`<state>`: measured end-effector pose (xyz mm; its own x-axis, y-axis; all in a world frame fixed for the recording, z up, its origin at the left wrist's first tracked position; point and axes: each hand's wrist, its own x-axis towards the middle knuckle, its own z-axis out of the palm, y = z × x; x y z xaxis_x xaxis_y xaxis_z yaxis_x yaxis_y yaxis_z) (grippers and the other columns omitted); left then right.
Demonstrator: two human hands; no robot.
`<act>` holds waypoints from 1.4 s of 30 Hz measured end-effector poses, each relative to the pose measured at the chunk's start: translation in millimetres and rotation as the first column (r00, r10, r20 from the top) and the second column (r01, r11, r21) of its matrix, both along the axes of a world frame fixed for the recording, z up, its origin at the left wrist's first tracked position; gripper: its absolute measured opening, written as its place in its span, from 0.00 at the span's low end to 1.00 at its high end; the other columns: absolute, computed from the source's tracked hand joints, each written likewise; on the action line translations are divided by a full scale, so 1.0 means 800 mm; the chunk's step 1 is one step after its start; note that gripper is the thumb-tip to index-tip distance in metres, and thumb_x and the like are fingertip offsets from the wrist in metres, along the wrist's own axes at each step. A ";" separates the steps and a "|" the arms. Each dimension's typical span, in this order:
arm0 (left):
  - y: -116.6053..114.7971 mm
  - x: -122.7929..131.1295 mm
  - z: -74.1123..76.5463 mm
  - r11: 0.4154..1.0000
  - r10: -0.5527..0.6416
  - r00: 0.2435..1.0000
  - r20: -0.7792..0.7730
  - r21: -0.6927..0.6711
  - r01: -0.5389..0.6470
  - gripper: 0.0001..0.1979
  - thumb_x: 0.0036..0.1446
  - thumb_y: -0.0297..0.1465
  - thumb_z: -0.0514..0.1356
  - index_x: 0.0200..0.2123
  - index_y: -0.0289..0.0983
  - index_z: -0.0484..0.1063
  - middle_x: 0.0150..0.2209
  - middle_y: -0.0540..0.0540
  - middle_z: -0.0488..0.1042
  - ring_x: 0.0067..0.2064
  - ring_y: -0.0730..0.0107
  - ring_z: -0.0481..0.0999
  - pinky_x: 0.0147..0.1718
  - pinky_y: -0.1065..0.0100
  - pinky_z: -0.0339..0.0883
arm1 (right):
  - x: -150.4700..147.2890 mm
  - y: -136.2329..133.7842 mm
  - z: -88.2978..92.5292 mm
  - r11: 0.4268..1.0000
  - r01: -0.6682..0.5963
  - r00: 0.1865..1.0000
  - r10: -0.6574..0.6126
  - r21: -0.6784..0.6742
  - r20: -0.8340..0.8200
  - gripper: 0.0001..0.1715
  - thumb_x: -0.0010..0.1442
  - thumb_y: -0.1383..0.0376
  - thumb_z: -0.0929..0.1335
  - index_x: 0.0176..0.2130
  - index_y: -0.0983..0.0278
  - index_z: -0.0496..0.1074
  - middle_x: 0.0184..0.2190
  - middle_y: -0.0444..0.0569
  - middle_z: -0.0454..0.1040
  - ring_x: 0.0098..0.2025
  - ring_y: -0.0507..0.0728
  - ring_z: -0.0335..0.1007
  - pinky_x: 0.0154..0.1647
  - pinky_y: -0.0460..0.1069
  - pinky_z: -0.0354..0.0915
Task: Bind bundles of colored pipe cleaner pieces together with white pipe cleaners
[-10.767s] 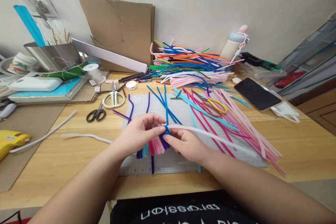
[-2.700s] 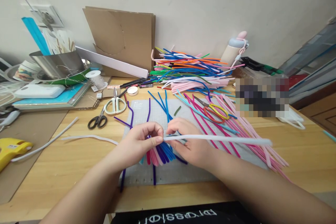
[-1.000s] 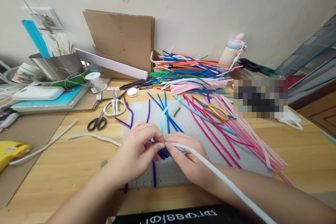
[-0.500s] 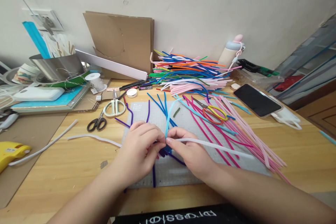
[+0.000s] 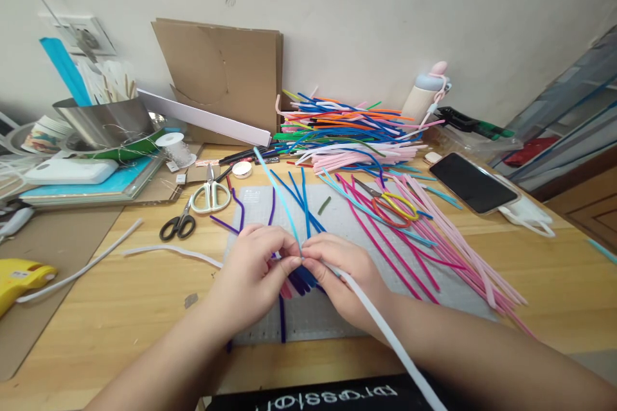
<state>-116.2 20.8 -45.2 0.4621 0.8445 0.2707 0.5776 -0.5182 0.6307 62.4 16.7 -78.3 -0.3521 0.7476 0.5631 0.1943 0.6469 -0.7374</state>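
My left hand (image 5: 263,273) and my right hand (image 5: 344,276) meet over the grey cutting mat, fingertips pinched together. A light blue pipe cleaner (image 5: 277,189) rises from between them, leaning up and left. From my right fingers a white pipe cleaner (image 5: 380,318) runs down toward the lower right. Its inner end, where it meets the blue one, is hidden by my fingers. Under the hands shows a bunch of purple, blue and pink pipe cleaners (image 5: 299,282), partly covered. Dark blue pipe cleaners (image 5: 303,202) and purple ones (image 5: 241,212) lie on the mat just beyond.
Pink pipe cleaners (image 5: 448,244) and orange-yellow scissors (image 5: 393,205) lie to the right, near a phone (image 5: 472,183). A mixed pipe cleaner pile (image 5: 357,131) is at the back. White-handled scissors (image 5: 211,198), black scissors (image 5: 178,225) and a yellow glue gun (image 5: 22,279) are left.
The light blue pipe cleaner has swung from upright to leaning left. The white one has swung from pointing right to pointing down toward me. My right hand has shifted slightly, its fingers closer to the left.
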 end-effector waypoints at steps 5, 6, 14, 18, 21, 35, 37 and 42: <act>0.000 0.001 -0.002 0.991 0.057 0.997 0.058 -0.123 -0.050 0.08 0.59 0.31 0.56 0.27 0.38 0.67 0.27 0.50 0.72 0.32 0.67 0.71 0.35 0.64 0.61 | 0.000 -0.002 -0.003 0.995 0.044 0.999 -0.045 0.092 0.006 0.07 0.61 0.71 0.65 0.38 0.63 0.72 0.35 0.51 0.75 0.39 0.56 0.72 0.41 0.52 0.71; 0.000 0.001 -0.002 0.986 0.073 0.994 0.076 -0.153 -0.061 0.08 0.58 0.31 0.56 0.27 0.38 0.67 0.28 0.50 0.72 0.33 0.67 0.71 0.34 0.65 0.61 | 0.000 -0.003 -0.004 0.993 0.052 0.999 -0.053 0.109 0.007 0.07 0.61 0.72 0.65 0.38 0.64 0.72 0.35 0.51 0.75 0.39 0.56 0.72 0.41 0.52 0.71; 0.002 0.003 -0.011 0.945 0.171 0.951 0.258 -0.315 -0.084 0.08 0.55 0.29 0.59 0.28 0.38 0.59 0.27 0.53 0.68 0.31 0.72 0.68 0.31 0.69 0.61 | -0.002 -0.004 -0.008 0.987 0.078 0.997 -0.077 0.138 -0.016 0.10 0.60 0.74 0.66 0.41 0.63 0.72 0.36 0.52 0.76 0.41 0.56 0.73 0.43 0.53 0.71; 0.007 0.003 -0.017 0.927 0.194 0.937 0.289 -0.366 -0.079 0.09 0.51 0.29 0.61 0.26 0.38 0.60 0.26 0.53 0.67 0.30 0.71 0.66 0.31 0.69 0.60 | -0.002 -0.006 -0.009 0.995 0.049 0.998 -0.046 0.088 -0.037 0.10 0.60 0.73 0.65 0.40 0.63 0.72 0.35 0.51 0.76 0.38 0.56 0.73 0.40 0.52 0.71; 0.012 0.001 -0.021 0.916 0.190 0.926 0.325 -0.399 -0.048 0.07 0.50 0.30 0.62 0.28 0.37 0.65 0.28 0.51 0.68 0.32 0.69 0.68 0.33 0.68 0.62 | -0.002 -0.004 -0.007 0.999 0.021 0.998 -0.019 0.037 -0.053 0.09 0.60 0.72 0.65 0.38 0.63 0.73 0.34 0.51 0.75 0.37 0.55 0.72 0.39 0.51 0.70; 0.018 0.005 -0.025 0.761 0.301 0.819 0.489 -0.641 0.103 0.13 0.49 0.38 0.66 0.28 0.34 0.68 0.26 0.49 0.72 0.29 0.71 0.70 0.31 0.68 0.64 | -0.013 0.002 -0.008 0.710 -0.092 0.963 -0.114 -0.698 -0.243 0.10 0.54 0.60 0.68 0.28 0.64 0.65 0.21 0.39 0.62 0.23 0.48 0.55 0.24 0.44 0.55; 0.017 0.006 -0.025 0.759 0.310 0.817 0.487 -0.644 0.095 0.13 0.48 0.37 0.66 0.28 0.34 0.68 0.27 0.49 0.72 0.29 0.71 0.70 0.32 0.67 0.65 | -0.013 0.001 -0.005 0.717 -0.087 0.969 -0.101 -0.691 -0.226 0.10 0.53 0.61 0.68 0.29 0.64 0.64 0.21 0.39 0.62 0.24 0.48 0.55 0.24 0.44 0.55; 0.016 0.009 -0.021 0.748 0.332 0.802 0.498 -0.656 0.098 0.12 0.47 0.35 0.66 0.28 0.34 0.68 0.25 0.50 0.71 0.28 0.73 0.69 0.30 0.70 0.64 | -0.012 0.001 -0.004 0.735 -0.055 0.975 -0.106 -0.675 -0.195 0.10 0.53 0.60 0.67 0.29 0.63 0.64 0.21 0.40 0.62 0.24 0.49 0.55 0.25 0.45 0.56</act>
<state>-109.1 33.2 -62.2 0.2934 0.9406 -0.1710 0.0401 0.1666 0.9852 53.0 17.3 -81.7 -0.2633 0.9640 -0.0357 -0.0047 -0.0383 -0.9993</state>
